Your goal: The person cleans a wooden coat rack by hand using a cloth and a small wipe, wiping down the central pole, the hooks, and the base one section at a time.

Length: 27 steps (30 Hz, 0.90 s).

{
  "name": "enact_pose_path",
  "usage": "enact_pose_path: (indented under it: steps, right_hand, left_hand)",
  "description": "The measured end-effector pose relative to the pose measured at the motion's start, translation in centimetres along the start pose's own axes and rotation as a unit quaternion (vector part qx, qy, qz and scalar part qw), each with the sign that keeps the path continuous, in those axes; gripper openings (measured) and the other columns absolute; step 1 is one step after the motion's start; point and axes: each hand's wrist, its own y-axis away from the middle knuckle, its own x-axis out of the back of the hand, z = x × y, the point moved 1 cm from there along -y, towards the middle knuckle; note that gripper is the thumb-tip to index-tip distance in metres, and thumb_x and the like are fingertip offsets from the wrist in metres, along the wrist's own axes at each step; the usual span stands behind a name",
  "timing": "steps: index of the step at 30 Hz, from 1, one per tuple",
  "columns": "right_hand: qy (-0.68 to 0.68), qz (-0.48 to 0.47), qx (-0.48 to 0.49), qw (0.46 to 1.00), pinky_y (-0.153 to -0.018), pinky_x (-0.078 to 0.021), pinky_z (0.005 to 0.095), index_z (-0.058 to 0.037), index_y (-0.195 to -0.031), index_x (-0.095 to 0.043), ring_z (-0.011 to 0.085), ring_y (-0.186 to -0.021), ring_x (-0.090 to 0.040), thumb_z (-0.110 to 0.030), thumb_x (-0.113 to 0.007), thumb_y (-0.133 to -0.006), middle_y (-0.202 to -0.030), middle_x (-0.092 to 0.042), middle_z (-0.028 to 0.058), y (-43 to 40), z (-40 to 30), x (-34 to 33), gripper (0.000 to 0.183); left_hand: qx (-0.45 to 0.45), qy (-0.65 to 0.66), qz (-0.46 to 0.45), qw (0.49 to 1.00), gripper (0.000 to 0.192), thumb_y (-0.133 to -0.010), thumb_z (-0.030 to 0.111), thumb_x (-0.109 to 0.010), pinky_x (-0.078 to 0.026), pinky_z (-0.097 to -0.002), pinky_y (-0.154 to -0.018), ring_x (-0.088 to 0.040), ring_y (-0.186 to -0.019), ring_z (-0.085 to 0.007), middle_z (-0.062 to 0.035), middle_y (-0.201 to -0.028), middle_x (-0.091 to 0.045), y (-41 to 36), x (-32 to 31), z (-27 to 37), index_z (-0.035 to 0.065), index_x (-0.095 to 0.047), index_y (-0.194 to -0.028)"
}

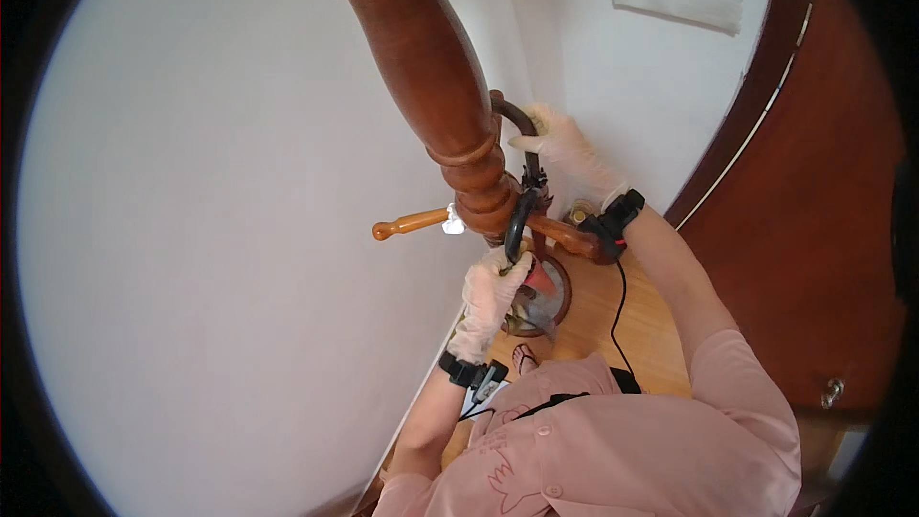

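A turned wooden stand [431, 50], like a coat rack, rises in front of me with wooden pegs [409, 224] sticking out low down. Two dark curved crook handles, like those of umbrellas, are at its right side. My left hand [492, 294], in a pale thin glove, grips the lower end of the nearer black handle [518, 226]. My gloved right hand [556, 136] holds the farther handle [515, 113] at its bend, thumb across it. Dark gathered material [535, 178] shows below that bend. What the handles join is mostly hidden.
A crumpled white piece [453, 220] sits at the left peg's base. The round stand base [567, 291] and a pinkish-red item [540, 278] are below. White wall [215, 194] stands close on the left, a reddish-brown door [804, 230] on the right. A black cable [617, 323] hangs from my right wrist.
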Motion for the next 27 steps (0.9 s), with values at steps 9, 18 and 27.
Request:
enact_pose_path:
  steps: [9,18,27]
  right_hand:
    - [0.175,-0.052,-0.012,0.983,-0.088,-0.0506,0.0394,-0.0020,-0.113,-0.064,0.0291,-0.100,-0.065,-0.014,-0.075,-0.083,-0.106,-0.068,0.0163,0.9,4.6,-1.8,0.034]
    - [-0.003,-0.018,-0.021,1.000,-0.099,-0.0470,0.0378,0.0004,-0.127,-0.059,0.0259,-0.114,-0.061,-0.014,-0.070,-0.087,-0.123,-0.064,0.0170,4.9,5.2,-1.0,0.044]
    - [0.035,-0.006,-0.235,0.971,-0.095,-0.0459,0.0290,-0.0033,-0.122,-0.063,0.0146,-0.106,-0.059,-0.022,-0.064,-0.095,-0.116,-0.065,0.0046,15.0,5.0,3.7,0.033]
  left_hand:
    - [0.003,0.078,0.076,0.994,0.017,-0.089,0.008,-0.071,-0.050,-0.0245,-0.071,-0.061,-0.079,-0.0076,-0.0034,-0.089,-0.070,3.6,4.2,2.0,-0.0020,-0.073,-0.103]
    - [0.101,0.200,0.221,0.949,0.018,-0.093,0.011,-0.066,-0.041,-0.0220,-0.060,-0.051,-0.067,-0.0046,0.0014,-0.074,-0.060,4.2,7.0,-0.2,-0.0010,-0.072,-0.105]
    - [0.128,0.031,0.152,0.980,0.037,-0.093,0.036,-0.067,-0.043,-0.0297,-0.061,-0.051,-0.065,-0.0102,-0.0020,-0.069,-0.060,-1.7,8.0,-1.7,-0.0006,-0.068,-0.091]
